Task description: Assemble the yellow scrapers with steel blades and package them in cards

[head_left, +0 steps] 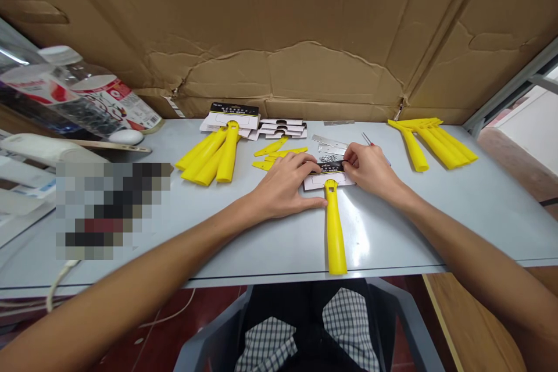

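Observation:
A black and white card [314,181] lies on the grey table with a yellow handle [336,232] pointing toward me from its lower edge. My left hand [290,185] rests on the card's left part, fingers on its black strip and thumb reaching to the top of the handle. The fingers of my right hand [365,168] are pinched together at the card's upper right corner; what they may hold is hidden. Just beyond the card are small metal screws [330,158], metal blades [333,147] and flat yellow pieces [272,147].
Several carded yellow handles [208,156] lie at the left, beside stacked cards [283,128]. More yellow handles [440,142] lie at the right. Bottles [108,99] and a white mouse [126,136] are at far left. Cardboard [279,23] stands behind the table [270,250].

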Demonstrator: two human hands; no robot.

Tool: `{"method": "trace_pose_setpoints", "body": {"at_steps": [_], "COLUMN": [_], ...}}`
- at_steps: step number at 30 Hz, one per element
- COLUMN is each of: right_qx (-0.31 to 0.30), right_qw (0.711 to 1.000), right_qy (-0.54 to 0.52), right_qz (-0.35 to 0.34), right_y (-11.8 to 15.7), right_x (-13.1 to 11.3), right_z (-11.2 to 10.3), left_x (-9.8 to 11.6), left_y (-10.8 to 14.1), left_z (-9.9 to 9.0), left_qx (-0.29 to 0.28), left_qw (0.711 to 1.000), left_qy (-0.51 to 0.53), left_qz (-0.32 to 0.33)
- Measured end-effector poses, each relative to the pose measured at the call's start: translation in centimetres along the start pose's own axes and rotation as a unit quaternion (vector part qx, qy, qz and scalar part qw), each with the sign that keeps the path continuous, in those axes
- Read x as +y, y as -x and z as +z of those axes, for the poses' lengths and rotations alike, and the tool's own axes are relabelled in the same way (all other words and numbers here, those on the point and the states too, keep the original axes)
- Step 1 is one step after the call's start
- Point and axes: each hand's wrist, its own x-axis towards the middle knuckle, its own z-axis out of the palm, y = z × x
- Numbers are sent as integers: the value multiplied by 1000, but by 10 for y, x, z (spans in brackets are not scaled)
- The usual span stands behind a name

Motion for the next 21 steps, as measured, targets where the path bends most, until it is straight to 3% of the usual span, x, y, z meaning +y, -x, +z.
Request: {"method": "trace_pose_setpoints", "body": {"at_steps": [5,10,13,16,18,21], "right_qx": [3,18,56,91,56,-25], "right_qw": [1000,998,995,989,991,991], "right_qy": [24,50,45,50,68,114], "right_qz": [-12,-45,-62,-105,-97,-67], "right_y": [-1,1,19,51,72,90], "right_x": [2,0,-1,3,8,12], "right_z": [1,-17,-26,-19,-8,7], "left_x": [2,10,17,23,26,32], "left_y": [0,0,14,40,55,66], "left_z": [1,-14,-24,-20,-10,11], "left_qx": [-4,3,16,-15,-46,-48], "left_qw": [1000,998,995,992,990,986], "left_qy": [-1,-12,-36,-49,-50,-90], "left_qz": [-8,-59,-92,-116,-122,-134]}}
